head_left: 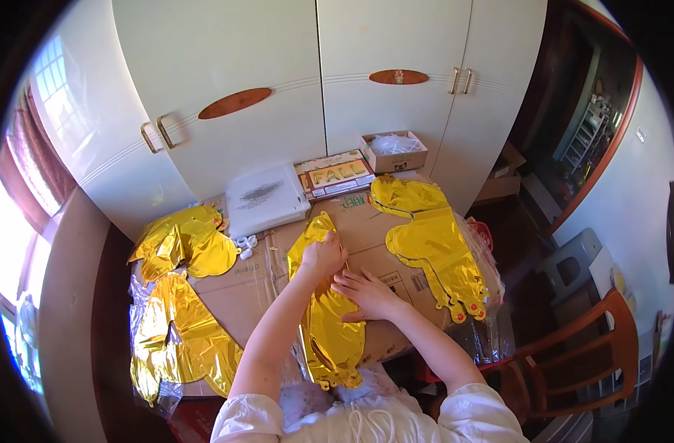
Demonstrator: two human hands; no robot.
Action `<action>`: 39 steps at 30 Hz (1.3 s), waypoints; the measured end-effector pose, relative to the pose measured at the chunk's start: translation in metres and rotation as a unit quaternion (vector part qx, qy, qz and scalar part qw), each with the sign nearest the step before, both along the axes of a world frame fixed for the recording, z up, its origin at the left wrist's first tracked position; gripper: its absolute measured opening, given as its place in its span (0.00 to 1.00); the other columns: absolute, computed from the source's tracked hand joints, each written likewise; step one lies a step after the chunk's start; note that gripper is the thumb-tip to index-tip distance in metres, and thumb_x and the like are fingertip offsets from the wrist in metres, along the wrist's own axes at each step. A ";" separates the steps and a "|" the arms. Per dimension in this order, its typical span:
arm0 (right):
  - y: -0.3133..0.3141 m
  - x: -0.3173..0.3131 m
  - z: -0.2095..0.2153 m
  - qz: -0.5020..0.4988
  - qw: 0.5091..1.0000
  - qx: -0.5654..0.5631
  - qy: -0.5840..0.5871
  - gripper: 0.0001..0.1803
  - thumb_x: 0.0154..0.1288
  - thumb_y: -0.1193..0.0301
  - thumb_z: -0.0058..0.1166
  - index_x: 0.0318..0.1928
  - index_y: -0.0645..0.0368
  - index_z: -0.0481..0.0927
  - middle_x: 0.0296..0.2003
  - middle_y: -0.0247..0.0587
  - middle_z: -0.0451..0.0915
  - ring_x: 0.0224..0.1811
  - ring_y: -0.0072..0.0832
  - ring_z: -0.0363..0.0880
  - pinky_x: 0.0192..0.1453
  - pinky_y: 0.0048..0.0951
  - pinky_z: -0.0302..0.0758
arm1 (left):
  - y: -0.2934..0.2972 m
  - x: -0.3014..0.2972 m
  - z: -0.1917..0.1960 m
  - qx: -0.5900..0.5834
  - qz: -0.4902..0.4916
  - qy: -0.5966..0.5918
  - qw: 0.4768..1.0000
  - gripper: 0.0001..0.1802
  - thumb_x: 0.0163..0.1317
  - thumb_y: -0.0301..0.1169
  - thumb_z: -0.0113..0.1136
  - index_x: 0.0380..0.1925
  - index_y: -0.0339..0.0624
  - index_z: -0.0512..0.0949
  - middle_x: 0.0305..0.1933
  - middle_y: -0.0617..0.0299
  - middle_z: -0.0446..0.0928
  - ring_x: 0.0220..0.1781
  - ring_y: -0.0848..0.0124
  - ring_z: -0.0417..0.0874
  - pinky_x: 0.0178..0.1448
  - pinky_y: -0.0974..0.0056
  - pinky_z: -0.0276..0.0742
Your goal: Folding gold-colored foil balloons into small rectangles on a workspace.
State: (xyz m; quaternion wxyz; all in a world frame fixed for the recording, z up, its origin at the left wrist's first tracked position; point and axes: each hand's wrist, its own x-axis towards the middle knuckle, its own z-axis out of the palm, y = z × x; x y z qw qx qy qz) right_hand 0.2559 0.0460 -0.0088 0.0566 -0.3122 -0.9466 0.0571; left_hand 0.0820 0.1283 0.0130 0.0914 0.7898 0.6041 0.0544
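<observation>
I have a flat gold foil balloon [329, 325] lying lengthwise in front of me on a sheet of brown cardboard [241, 288] that covers the table. My left hand [323, 255] is closed on the balloon's far end, fingers pinched around the foil near its top edge. My right hand [366, 294] lies open and flat, palm down, pressing on the balloon's middle right part, just beside my left hand. The near end of the balloon hangs toward my lap over the cardboard's edge.

To my right on the cardboard lies another gold foil balloon [429, 244], a larger, angular shape with small red spots at its lower end. On my left a heap of crumpled gold foil balloons [183, 240] sits near the far corner, and a second one [178, 336] lies below it, partly in clear plastic wrap. Behind the cardboard are a flat white packet [264, 198], a colourful flat pack [335, 175] and a small open cardboard box [393, 151] with clear plastic inside, all set against cream wardrobe doors [278, 74]. A wooden chair [573, 354] stands at my right.
</observation>
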 end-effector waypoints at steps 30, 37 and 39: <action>-0.070 0.020 0.009 0.066 0.996 -0.048 -0.041 0.38 0.69 0.47 0.42 0.69 0.60 0.58 0.70 0.46 0.57 0.74 0.42 0.51 0.76 0.46 0.46 | 0.038 -0.012 -0.031 0.113 -0.001 0.032 0.993 0.32 0.67 0.46 0.40 0.65 0.37 0.62 0.68 0.56 0.65 0.39 0.54 0.84 0.41 0.52 0.80; -0.026 0.044 0.024 -0.048 0.950 -0.112 0.288 0.13 0.65 0.67 0.54 0.50 0.51 0.81 0.52 0.36 0.81 0.52 0.38 0.80 0.65 0.49 0.66 | 0.036 -0.015 -0.034 0.125 0.006 0.041 0.991 0.30 0.68 0.47 0.40 0.64 0.41 0.64 0.67 0.55 0.66 0.42 0.54 0.84 0.44 0.53 0.81; -0.002 0.038 0.015 -0.060 0.959 -0.068 0.267 0.13 0.63 0.66 0.56 0.47 0.51 0.83 0.51 0.34 0.81 0.55 0.36 0.78 0.64 0.46 0.67 | 0.039 -0.012 -0.034 0.133 0.000 0.038 0.990 0.30 0.68 0.46 0.40 0.64 0.41 0.64 0.67 0.55 0.67 0.41 0.54 0.84 0.43 0.53 0.81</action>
